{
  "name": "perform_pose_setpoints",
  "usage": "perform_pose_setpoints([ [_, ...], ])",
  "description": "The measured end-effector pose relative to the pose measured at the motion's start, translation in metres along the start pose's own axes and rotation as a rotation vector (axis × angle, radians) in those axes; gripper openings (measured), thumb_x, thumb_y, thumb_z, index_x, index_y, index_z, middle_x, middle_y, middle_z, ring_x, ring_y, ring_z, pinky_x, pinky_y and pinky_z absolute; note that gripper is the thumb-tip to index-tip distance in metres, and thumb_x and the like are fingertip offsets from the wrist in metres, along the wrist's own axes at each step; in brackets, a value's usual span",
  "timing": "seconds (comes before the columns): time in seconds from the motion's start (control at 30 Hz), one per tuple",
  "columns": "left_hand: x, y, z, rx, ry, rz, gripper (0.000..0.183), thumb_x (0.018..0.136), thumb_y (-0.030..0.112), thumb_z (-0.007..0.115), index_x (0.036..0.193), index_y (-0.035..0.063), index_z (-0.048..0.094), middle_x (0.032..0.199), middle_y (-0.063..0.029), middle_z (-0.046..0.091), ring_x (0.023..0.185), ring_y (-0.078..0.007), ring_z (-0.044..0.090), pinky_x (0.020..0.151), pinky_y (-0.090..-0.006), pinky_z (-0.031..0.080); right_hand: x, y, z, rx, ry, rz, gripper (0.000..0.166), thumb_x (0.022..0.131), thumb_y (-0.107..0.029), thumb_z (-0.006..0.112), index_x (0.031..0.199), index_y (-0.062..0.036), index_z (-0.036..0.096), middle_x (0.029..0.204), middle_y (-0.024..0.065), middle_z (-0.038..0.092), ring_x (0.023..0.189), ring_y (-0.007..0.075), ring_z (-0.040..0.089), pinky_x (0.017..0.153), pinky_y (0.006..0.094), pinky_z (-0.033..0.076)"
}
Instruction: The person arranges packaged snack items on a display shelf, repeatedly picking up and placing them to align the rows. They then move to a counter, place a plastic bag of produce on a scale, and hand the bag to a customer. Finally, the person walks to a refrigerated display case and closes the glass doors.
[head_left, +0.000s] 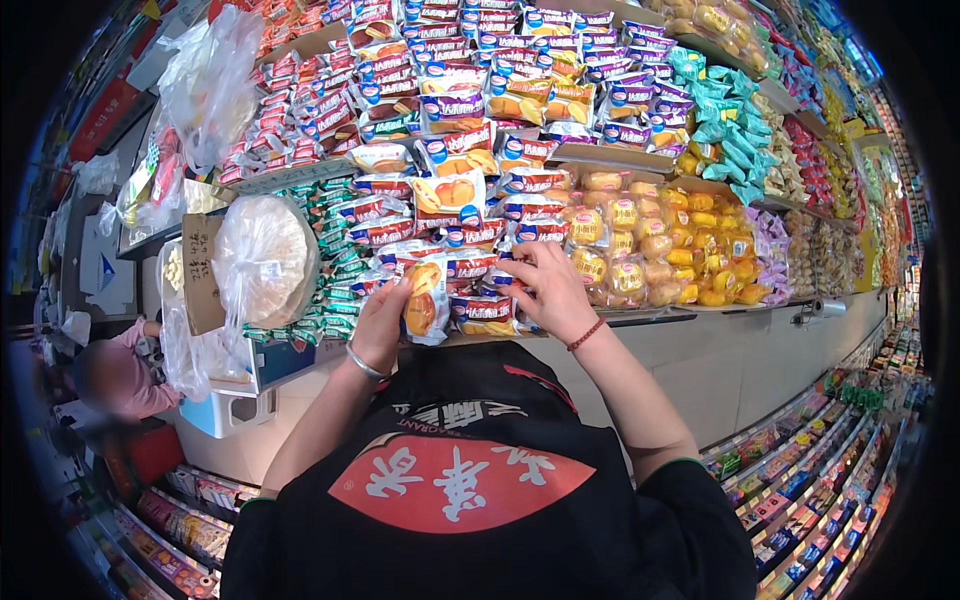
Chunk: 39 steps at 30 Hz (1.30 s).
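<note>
My left hand (380, 324) pinches an upright packet of filled pastries (426, 304) by its left edge, at the front of the snack display. Over the neighbouring packets curls my right hand (553, 291), its thumb and fingers apart. Its fingertips meet a small blue-and-white wrapped packet (498, 279); whether they grip it is unclear. Just below lies another wrapped pastry packet (482, 315). Behind both hands, red, white and blue pastry packets (448, 196) rise in rows.
Right of my hands sit bagged small breads (624, 276) and yellow-wrapped cakes (705, 259). To the left are green-wrapped snacks (341, 262), a plastic bag of round flatbreads (264, 259) and a cardboard sign (202, 274) with writing. A person (131, 367) is at far left. Stocked shelves (810, 480) stand at lower right.
</note>
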<state>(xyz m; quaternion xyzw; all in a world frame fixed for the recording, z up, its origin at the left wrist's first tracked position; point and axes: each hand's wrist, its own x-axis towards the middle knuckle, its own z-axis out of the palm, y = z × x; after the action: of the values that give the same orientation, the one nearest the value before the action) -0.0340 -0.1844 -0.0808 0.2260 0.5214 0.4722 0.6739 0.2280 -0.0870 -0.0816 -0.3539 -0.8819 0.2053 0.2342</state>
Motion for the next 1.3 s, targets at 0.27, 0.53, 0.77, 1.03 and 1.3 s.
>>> perform_pose_setpoints([
  [0.27, -0.001, -0.002, 0.000, 0.009, 0.002, 0.008, 0.044, 0.105, 0.026, 0.035, 0.133, -0.0050, 0.050, 0.116, -0.0185, 0.069, 0.101, -0.0223, 0.069, 0.088, -0.0319, 0.055, -0.009, -0.001, -0.012, -0.010, 0.019, -0.041, 0.039, 0.083, -0.018, 0.072, 0.120, -0.0098, 0.064, 0.115, 0.0080, 0.060, 0.108, 0.0290, 0.056, 0.091, 0.0409, 0.047],
  [0.53, -0.014, 0.006, 0.005, -0.072, 0.065, 0.031, 0.033, 0.104, 0.026, 0.050, 0.121, -0.0007, 0.059, 0.108, -0.0086, 0.069, 0.096, -0.0136, 0.068, 0.085, -0.0271, 0.053, -0.090, 0.019, -0.017, 0.144, 0.026, 0.494, 0.029, 0.088, -0.017, 0.069, 0.115, -0.0046, 0.065, 0.111, 0.0128, 0.062, 0.101, 0.0317, 0.062, 0.087, 0.0394, 0.050],
  [0.77, -0.012, 0.007, 0.016, -0.057, 0.031, 0.011, 0.032, 0.104, 0.027, 0.050, 0.119, 0.0000, 0.060, 0.107, -0.0082, 0.070, 0.094, -0.0138, 0.068, 0.083, -0.0265, 0.054, -0.085, 0.005, 0.011, 0.235, -0.010, 0.414, 0.026, 0.086, -0.019, 0.073, 0.109, -0.0077, 0.069, 0.103, 0.0097, 0.061, 0.090, 0.0273, 0.064, 0.078, 0.0368, 0.052],
  [1.03, -0.006, 0.011, 0.025, -0.089, 0.067, 0.025, 0.037, 0.104, 0.026, 0.050, 0.127, -0.0020, 0.056, 0.114, -0.0091, 0.067, 0.100, -0.0142, 0.066, 0.088, -0.0274, 0.053, -0.069, -0.005, -0.008, 0.159, -0.061, 0.389, 0.028, 0.085, -0.023, 0.074, 0.106, -0.0046, 0.067, 0.101, 0.0100, 0.063, 0.090, 0.0274, 0.065, 0.077, 0.0372, 0.053],
  [1.3, -0.013, 0.032, 0.029, 0.008, 0.072, 0.149, 0.031, 0.101, 0.016, 0.052, 0.128, 0.0003, 0.051, 0.116, -0.0081, 0.067, 0.101, -0.0122, 0.065, 0.088, -0.0278, 0.052, -0.039, -0.004, -0.036, 0.493, 0.238, 0.466, 0.010, 0.094, -0.007, 0.063, 0.098, -0.0001, 0.068, 0.092, 0.0078, 0.068, 0.073, 0.0124, 0.063, 0.064, 0.0258, 0.051],
])
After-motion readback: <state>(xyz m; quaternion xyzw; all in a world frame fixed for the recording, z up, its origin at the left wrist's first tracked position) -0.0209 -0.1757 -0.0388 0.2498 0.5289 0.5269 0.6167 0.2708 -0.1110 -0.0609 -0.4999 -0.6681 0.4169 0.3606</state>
